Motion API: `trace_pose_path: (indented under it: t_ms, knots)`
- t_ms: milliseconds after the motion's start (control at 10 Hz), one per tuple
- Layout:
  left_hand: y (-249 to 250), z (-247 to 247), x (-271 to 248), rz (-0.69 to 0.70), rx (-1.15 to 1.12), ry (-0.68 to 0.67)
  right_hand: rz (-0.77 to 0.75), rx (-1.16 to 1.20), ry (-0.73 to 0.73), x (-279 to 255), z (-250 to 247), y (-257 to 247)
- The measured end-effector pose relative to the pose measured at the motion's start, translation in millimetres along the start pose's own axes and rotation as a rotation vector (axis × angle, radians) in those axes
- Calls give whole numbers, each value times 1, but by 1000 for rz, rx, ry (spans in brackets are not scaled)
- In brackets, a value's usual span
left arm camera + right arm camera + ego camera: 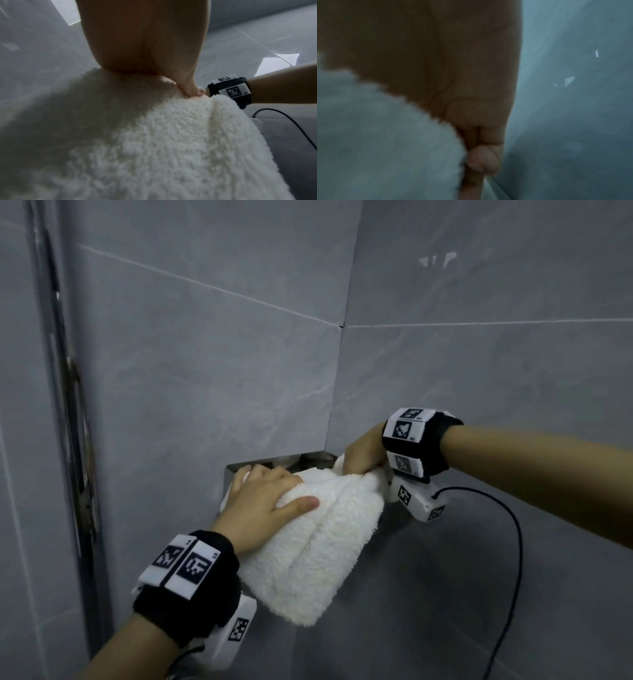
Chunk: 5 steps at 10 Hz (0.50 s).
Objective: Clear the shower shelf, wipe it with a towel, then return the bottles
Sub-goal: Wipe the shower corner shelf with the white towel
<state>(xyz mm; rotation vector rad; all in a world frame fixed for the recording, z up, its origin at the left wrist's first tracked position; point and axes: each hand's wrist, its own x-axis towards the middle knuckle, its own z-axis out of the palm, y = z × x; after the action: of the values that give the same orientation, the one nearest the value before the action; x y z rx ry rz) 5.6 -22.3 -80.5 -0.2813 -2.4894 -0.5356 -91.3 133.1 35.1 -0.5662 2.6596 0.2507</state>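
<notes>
A fluffy white towel (318,549) lies bunched over the metal corner shelf (274,461), and most of it hangs down past the shelf's front edge. My left hand (279,489) lies on top of the towel at the shelf's left part, fingers curled over the bunched cloth and thumb stretched to the right. My right hand (356,463) grips the towel's far end in the wall corner. The left wrist view shows my palm (145,40) pressed into the towel (171,148). In the blurred right wrist view curled fingers (481,162) hold the towel (376,135). No bottles are in view.
Grey tiled walls meet in a corner (339,371) right behind the shelf. A worn metal door frame strip (68,440) runs down the left side. A black cable (513,542) loops from my right wrist camera down along the right wall.
</notes>
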Motion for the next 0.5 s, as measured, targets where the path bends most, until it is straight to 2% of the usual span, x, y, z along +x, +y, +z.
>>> trace_pose_path:
  t_ms: [100, 200, 300, 400, 500]
  knots:
    - [-1, -2, 1, -1, 1, -16, 5, 93, 69, -11, 8, 12]
    - [-1, -4, 1, -5, -14, -29, 85, 231, -25, -22, 8, 18]
    - [-1, -3, 0, -8, -12, -38, 128, 238, -124, -34, 9, 28]
    - [-1, -2, 1, -10, -9, -35, 63, 241, -217, -45, 7, 42]
    - [-2, -1, 2, -11, -14, -20, -56, -56, -209, -57, -2, 55]
